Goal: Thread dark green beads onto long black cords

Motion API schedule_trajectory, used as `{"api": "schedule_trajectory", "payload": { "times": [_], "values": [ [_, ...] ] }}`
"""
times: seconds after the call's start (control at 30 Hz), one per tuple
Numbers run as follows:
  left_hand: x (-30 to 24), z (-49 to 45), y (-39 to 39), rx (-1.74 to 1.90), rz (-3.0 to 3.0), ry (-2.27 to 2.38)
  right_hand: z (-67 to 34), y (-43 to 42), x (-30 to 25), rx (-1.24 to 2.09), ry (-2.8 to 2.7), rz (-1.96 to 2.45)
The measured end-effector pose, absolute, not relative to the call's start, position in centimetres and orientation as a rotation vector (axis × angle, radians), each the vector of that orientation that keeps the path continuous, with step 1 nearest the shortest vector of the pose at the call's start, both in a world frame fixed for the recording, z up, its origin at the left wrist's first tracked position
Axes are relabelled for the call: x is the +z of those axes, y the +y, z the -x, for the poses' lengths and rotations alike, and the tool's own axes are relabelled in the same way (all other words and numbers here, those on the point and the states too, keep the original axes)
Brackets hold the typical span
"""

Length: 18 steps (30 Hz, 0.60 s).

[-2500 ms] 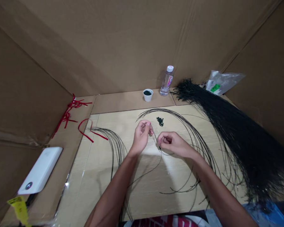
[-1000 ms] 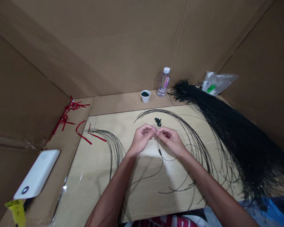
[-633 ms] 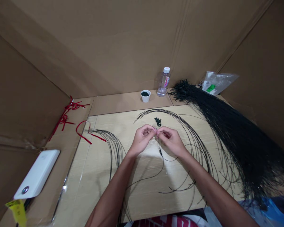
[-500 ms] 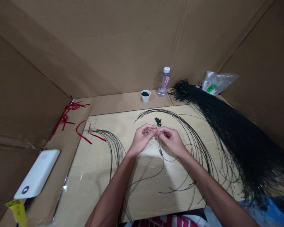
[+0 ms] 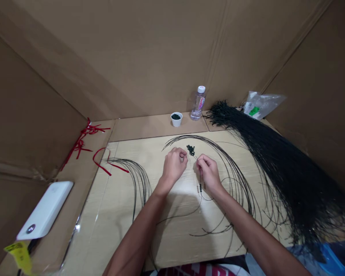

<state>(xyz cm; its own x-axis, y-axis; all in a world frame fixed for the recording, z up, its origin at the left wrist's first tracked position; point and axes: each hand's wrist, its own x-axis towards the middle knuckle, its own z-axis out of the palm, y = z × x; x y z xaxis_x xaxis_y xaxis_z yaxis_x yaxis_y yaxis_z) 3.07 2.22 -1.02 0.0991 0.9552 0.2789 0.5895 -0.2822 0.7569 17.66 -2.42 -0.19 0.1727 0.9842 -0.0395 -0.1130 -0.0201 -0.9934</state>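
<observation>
My left hand (image 5: 174,166) is curled, its fingertips close to a small pile of dark beads (image 5: 190,150) on the pale board (image 5: 126,214). My right hand (image 5: 208,172) pinches a thin black cord (image 5: 200,183) that hangs down from the fingers with a couple of dark beads (image 5: 200,188) on it. The cord trails back over the board towards me. What the left fingers hold, if anything, is hidden.
A thick bundle of black cords (image 5: 278,161) lies along the right. Curved loose cords (image 5: 138,180) lie left of my hands. At the back stand a white cup of beads (image 5: 176,118) and a water bottle (image 5: 197,103). Red ribbons (image 5: 86,136), a white power bank (image 5: 46,210), a plastic bag (image 5: 258,105).
My hands were pinched together on the cord; they have now come apart. The left hand moved up towards the bead pile, and the right keeps the cord with its beads lower down.
</observation>
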Motion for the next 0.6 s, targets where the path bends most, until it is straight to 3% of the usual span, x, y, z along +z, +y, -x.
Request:
{"api": "schedule_trajectory", "payload": {
  "times": [0.4,0.6],
  "values": [
    [-0.7,-4.1,3.1,1.031,-1.948,1.515,-17.6,-2.2,-0.3,1.221,-0.892,1.169],
    [-0.9,-2.1,1.9,1.167,-1.207,1.180,-17.5,-2.2,0.0,1.240,-0.942,1.155]
  ]
}}
